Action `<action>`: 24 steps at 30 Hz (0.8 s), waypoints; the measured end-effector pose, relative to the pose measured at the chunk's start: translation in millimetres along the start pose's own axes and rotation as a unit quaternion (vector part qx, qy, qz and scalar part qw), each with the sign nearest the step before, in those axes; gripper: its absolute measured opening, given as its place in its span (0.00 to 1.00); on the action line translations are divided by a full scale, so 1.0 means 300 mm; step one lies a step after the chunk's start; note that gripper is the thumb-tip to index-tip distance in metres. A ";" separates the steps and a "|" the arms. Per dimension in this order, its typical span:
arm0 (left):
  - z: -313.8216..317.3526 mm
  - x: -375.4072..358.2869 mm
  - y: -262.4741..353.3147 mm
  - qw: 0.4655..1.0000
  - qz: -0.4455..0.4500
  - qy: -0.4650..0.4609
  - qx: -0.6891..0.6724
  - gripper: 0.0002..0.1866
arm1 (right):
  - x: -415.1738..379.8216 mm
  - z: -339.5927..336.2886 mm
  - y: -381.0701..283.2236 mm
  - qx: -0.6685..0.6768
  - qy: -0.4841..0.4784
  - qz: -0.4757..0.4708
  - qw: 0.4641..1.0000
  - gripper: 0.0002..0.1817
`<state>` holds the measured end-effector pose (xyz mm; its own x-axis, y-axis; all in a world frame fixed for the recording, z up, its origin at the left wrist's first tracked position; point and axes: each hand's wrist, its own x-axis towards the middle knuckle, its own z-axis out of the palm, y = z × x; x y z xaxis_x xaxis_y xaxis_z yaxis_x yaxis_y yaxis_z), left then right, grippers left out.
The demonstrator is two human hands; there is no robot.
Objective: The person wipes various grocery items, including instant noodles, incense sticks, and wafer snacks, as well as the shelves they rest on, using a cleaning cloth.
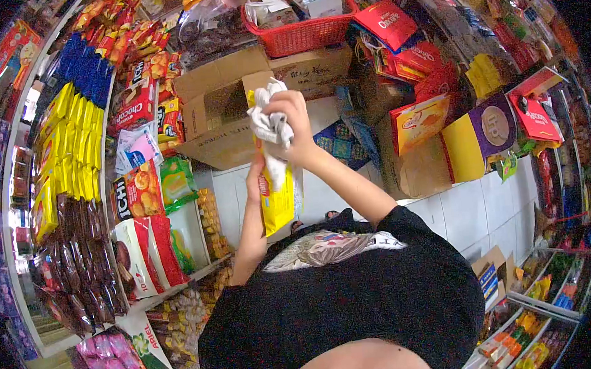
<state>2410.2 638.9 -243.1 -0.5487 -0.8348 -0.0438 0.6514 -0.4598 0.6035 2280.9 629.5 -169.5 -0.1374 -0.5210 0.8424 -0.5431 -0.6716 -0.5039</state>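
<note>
A long yellow package (pixel 279 209) is upright in front of my chest. My left hand (pixel 257 178) is wrapped round its left side, partly hidden behind it. Bunched in my right hand (pixel 291 126) is a white-grey cloth (pixel 270 121), which lies against the upper face of the package and hangs down over its middle. The cloth hides much of the package's upper part.
Left stands a shelf of snack packs, with yellow packets (pixel 73 138) and an Ichi bag (pixel 137 190). Ahead are an open cardboard box (pixel 218 107) and a red basket (pixel 309 38). Red packages (pixel 421 124) stand to the right, above a tiled floor (pixel 465 214).
</note>
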 end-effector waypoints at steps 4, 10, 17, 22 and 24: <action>-0.070 -0.009 0.034 0.995 -0.007 -0.030 -0.099 0.22 | -0.143 0.017 0.050 0.038 0.011 0.153 0.987 0.17; -0.071 0.010 0.044 0.997 -0.015 -0.004 -0.080 0.21 | -0.181 0.024 0.084 0.203 0.116 0.317 0.919 0.11; -0.070 0.034 -0.044 0.983 0.062 0.100 -0.141 0.20 | -0.056 0.011 0.017 0.200 0.033 0.326 0.923 0.09; -0.065 -0.011 0.115 0.957 0.205 0.054 -0.199 0.18 | -0.282 0.016 -0.150 0.315 -0.132 0.589 0.732 0.26; -0.148 -0.036 0.096 0.950 0.282 0.074 -0.108 0.21 | -0.303 0.006 -0.148 0.365 -0.183 0.656 0.635 0.27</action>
<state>2458.3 621.2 -260.5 -0.0098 -0.9931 0.1169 0.9211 0.0365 0.3875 2318.8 705.7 -224.1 0.1986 -0.8826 -0.4261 0.3864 0.4701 -0.7936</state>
